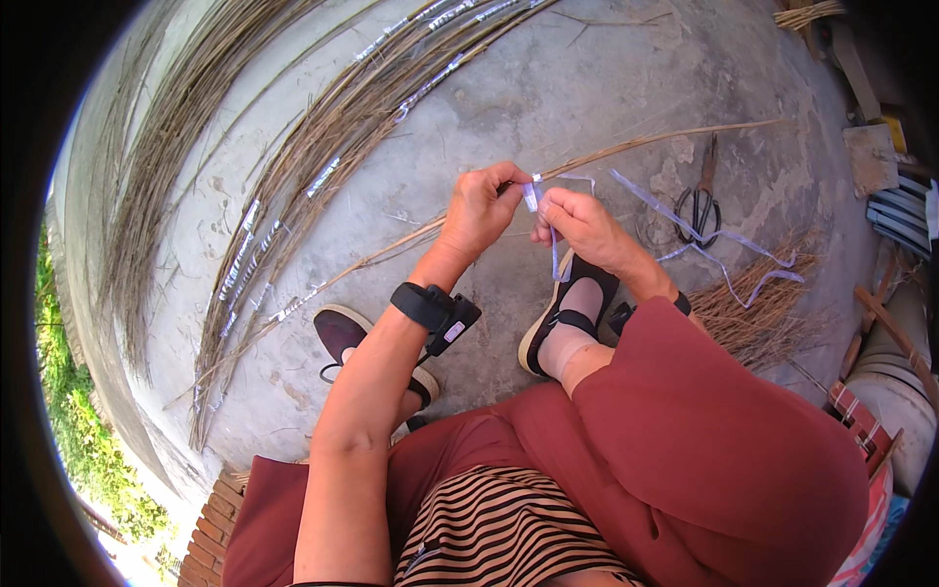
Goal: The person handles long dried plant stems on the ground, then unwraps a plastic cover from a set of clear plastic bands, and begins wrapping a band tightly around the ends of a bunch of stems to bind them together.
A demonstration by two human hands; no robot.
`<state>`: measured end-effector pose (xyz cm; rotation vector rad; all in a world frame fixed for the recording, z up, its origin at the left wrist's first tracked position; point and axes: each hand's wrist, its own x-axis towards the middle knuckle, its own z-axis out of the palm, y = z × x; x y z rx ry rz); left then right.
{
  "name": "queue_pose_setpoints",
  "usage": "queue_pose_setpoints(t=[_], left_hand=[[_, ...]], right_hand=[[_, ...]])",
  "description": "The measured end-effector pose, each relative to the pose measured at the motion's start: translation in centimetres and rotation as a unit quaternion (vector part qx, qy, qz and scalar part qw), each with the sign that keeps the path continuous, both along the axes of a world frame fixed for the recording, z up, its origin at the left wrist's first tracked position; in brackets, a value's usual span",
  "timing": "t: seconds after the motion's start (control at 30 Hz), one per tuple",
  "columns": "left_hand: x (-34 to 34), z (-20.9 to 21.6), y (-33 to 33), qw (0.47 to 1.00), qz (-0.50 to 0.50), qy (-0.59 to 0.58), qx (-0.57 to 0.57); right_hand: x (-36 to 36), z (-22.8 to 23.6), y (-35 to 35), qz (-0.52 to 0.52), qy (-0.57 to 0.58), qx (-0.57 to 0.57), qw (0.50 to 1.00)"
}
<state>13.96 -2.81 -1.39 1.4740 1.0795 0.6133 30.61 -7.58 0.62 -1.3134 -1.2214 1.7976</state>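
A long thin bundle of twigs [636, 144] runs slantwise across in front of me, wrapped in places with pale plastic strip. My left hand [479, 207] is closed on the twigs, thumb and forefinger pinching beside a whitish-purple wrapping. Just to its right, my right hand [584, 225] has its fingers curled in on a translucent purple plastic strip [560, 264]. Part of that strip loops above the knuckles and an end dangles below. The fingertips of the right hand are partly hidden.
Long wrapped twig bundles [284, 196] and a thick loose heap of twigs [186, 108] lie on the concrete floor at left. Dark-handled scissors [698, 210], a loose purple strip [729, 235] and brushy twigs [753, 318] lie at right. My shoes [342, 333] stand below my hands.
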Motion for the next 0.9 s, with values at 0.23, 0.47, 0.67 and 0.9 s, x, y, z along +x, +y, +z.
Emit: queue_pose_setpoints(t=[0.23, 0.47, 0.67, 0.9], left_hand=[[1.6, -1.6, 0.0, 0.992, 0.039, 0.091, 0.076], [0.6, -3.2, 1.5, 0.989, 0.058, -0.005, 0.133], [0.6, -2.4, 1.3, 0.999, -0.006, -0.035, 0.008], [0.5, -2.0, 1.5, 0.99, -0.03, -0.094, -0.1]], right_hand=[[-0.1, -0.4, 0.5, -0.025, -0.011, -0.032, 0.999], [-0.8, -0.5, 0.7, -0.078, 0.016, -0.063, 0.995], [-0.1, -0.5, 0.3, -0.063, 0.025, -0.107, 0.992], [-0.2, -0.5, 0.4, -0.044, -0.041, -0.037, 0.998]])
